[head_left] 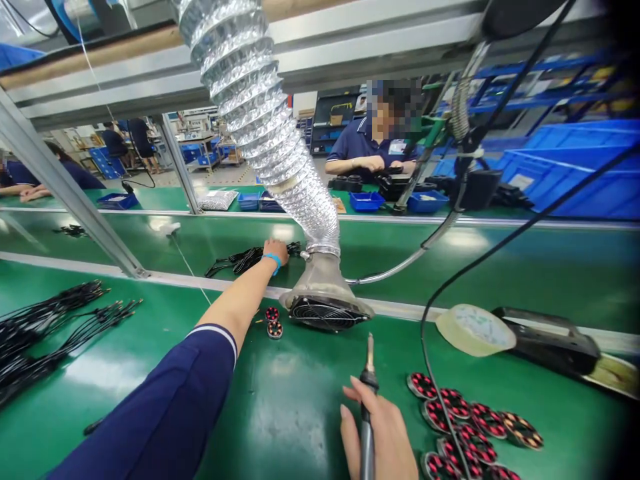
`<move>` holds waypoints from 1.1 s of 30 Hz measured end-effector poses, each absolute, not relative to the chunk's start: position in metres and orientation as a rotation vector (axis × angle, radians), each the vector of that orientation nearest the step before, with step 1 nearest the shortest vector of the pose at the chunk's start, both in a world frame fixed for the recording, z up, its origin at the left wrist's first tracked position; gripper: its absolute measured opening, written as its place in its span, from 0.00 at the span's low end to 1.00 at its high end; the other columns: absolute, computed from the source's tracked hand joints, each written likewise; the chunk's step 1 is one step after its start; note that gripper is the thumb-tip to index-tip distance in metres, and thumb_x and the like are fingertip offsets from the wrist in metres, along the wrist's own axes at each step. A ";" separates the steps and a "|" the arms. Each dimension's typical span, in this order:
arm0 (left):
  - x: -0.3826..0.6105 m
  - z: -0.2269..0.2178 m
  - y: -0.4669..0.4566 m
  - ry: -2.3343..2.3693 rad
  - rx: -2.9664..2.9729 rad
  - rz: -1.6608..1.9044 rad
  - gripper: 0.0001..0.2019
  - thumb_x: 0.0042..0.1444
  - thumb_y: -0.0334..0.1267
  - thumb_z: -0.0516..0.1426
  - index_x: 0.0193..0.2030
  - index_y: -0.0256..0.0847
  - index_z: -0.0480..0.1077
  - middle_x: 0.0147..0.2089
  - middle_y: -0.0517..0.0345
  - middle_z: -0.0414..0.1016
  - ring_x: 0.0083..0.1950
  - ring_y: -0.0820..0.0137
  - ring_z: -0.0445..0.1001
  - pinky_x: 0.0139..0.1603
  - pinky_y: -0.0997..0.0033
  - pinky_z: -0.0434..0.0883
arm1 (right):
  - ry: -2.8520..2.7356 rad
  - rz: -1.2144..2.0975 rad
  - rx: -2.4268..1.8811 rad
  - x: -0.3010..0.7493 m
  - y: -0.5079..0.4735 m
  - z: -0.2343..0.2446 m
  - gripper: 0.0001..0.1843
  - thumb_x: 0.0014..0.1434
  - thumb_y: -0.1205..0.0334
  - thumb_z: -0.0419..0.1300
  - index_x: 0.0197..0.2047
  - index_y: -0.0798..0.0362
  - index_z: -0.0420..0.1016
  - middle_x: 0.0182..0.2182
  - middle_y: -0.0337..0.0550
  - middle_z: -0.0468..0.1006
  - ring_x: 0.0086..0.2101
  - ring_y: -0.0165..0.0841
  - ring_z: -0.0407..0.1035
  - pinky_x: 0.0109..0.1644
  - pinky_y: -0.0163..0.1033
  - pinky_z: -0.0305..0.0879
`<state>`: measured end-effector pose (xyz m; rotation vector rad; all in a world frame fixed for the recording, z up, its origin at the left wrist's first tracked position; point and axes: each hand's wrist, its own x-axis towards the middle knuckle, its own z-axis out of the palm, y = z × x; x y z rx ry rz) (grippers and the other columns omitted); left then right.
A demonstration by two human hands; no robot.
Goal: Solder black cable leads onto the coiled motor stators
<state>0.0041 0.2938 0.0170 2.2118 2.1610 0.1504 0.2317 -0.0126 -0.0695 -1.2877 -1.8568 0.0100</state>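
My left hand (277,250) reaches far forward, a blue band at its wrist, and is closed over a bundle of black cables (239,260) lying on the green belt beyond the metal rail. Its fingertips are mostly hidden. In my right hand (386,427) is a soldering iron (369,380), gripped like a pen with its tip pointing up and away. Two small round coil parts with red windings (273,321) lie on the green bench below my left forearm. Several similar round coil parts (460,427) are grouped at the right of my right hand.
A foil duct (270,120) ends in a fume hood with a black grille (327,312) over the bench. More black cables (55,327) lie at the left. A black cord (430,300) crosses the right side. A co-worker (373,143) sits across the belt near blue trays (367,201).
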 end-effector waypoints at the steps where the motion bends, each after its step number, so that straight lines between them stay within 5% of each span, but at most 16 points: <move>1: 0.004 0.016 0.297 2.170 2.165 0.138 0.19 0.64 0.44 0.57 0.58 0.37 0.68 0.58 0.47 0.71 0.55 0.62 0.73 0.55 0.53 0.74 | -1.876 -0.009 -1.263 0.231 -0.011 -0.072 0.22 0.64 0.61 0.57 0.60 0.51 0.63 0.37 0.45 0.81 0.38 0.38 0.77 0.40 0.42 0.77; 8: -0.009 0.019 0.306 2.170 1.862 0.259 0.19 0.64 0.44 0.57 0.58 0.37 0.68 0.57 0.47 0.71 0.55 0.63 0.74 0.54 0.55 0.75 | -1.902 -0.071 -1.227 0.229 -0.002 -0.079 0.21 0.64 0.63 0.57 0.60 0.52 0.64 0.36 0.45 0.81 0.36 0.36 0.78 0.39 0.40 0.79; 25: -0.105 0.124 0.172 1.710 1.448 1.400 0.18 0.65 0.45 0.56 0.56 0.37 0.69 0.55 0.49 0.73 0.51 0.65 0.75 0.51 0.58 0.76 | -1.806 0.070 -1.173 0.224 -0.001 -0.073 0.18 0.64 0.56 0.56 0.56 0.46 0.67 0.36 0.42 0.81 0.35 0.39 0.79 0.37 0.44 0.79; 27: -0.103 0.147 0.153 1.612 1.460 1.506 0.16 0.66 0.45 0.55 0.53 0.37 0.70 0.52 0.51 0.74 0.47 0.69 0.75 0.48 0.63 0.76 | -1.773 0.097 -1.168 0.223 -0.004 -0.068 0.18 0.63 0.56 0.56 0.56 0.46 0.68 0.35 0.43 0.81 0.35 0.40 0.78 0.37 0.47 0.78; 30: -0.093 0.187 0.122 1.494 1.463 1.648 0.09 0.70 0.41 0.50 0.42 0.40 0.67 0.32 0.64 0.69 0.32 0.79 0.68 0.39 0.73 0.70 | -1.731 0.163 -1.168 0.225 -0.010 -0.060 0.16 0.62 0.56 0.56 0.54 0.43 0.70 0.34 0.45 0.82 0.34 0.44 0.77 0.38 0.51 0.77; 33: -0.087 0.229 0.083 1.425 1.440 1.781 0.14 0.72 0.40 0.42 0.42 0.42 0.66 0.31 0.63 0.65 0.36 0.77 0.69 0.38 0.72 0.66 | -1.702 0.214 -1.249 0.230 -0.015 -0.055 0.19 0.60 0.57 0.58 0.54 0.45 0.70 0.36 0.49 0.82 0.39 0.48 0.77 0.45 0.57 0.75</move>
